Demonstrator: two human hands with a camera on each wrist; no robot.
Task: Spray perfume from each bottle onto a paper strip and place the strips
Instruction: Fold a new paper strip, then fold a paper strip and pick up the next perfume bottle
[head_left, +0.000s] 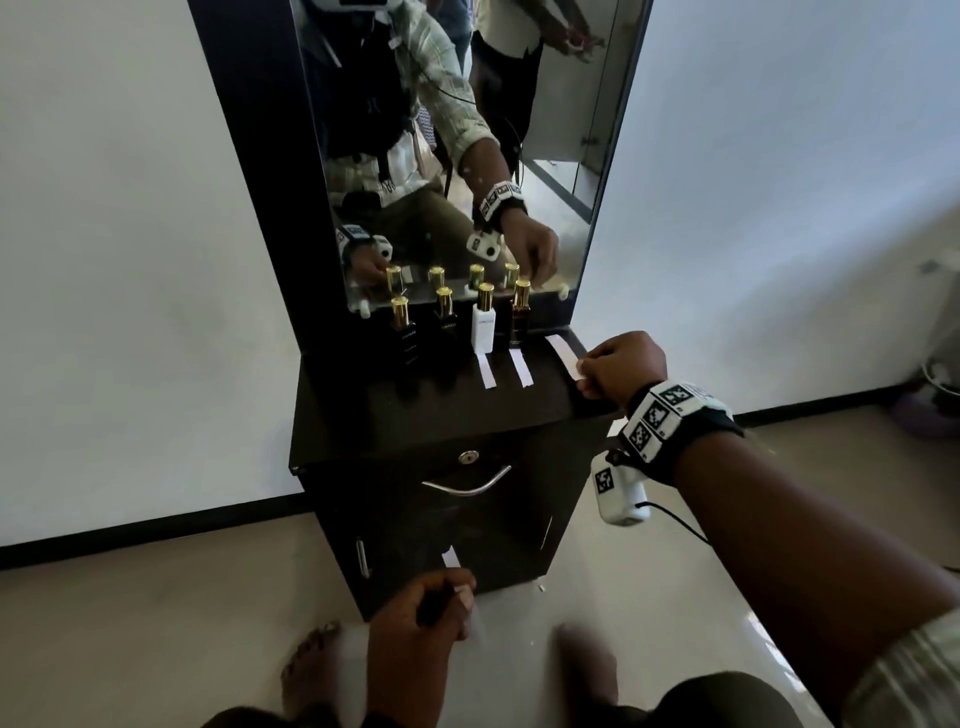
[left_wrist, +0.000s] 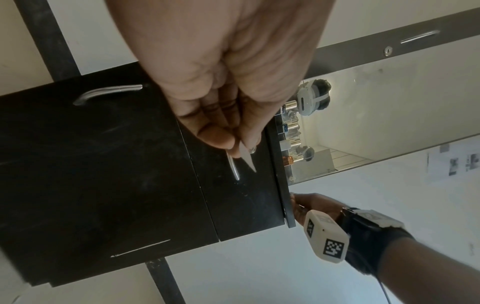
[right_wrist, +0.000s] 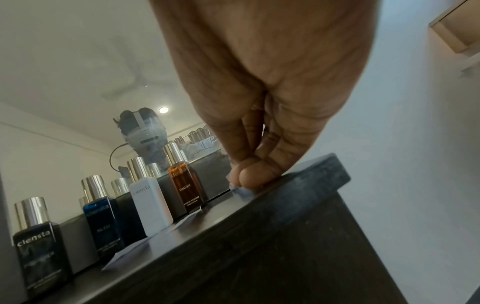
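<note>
Four gold-capped perfume bottles stand in a row before the mirror: black (head_left: 402, 335), dark blue (head_left: 445, 322), white (head_left: 483, 326) and amber (head_left: 519, 318). One paper strip (head_left: 487, 371) lies in front of the white bottle and another (head_left: 521, 367) in front of the amber one. My right hand (head_left: 586, 373) pinches the near end of a third strip (head_left: 561, 351) lying on the dresser's right edge; in the right wrist view its fingertips (right_wrist: 249, 181) press that strip (right_wrist: 240, 190) down. My left hand (head_left: 457, 597) is low in front of the cabinet and pinches a further strip (left_wrist: 246, 157).
The dark dresser top (head_left: 415, 415) is narrow, with a drawer handle (head_left: 467, 486) and lock below it. A mirror (head_left: 457, 156) rises right behind the bottles. White walls flank the dresser, and my bare feet stand on the tiled floor (head_left: 156, 623).
</note>
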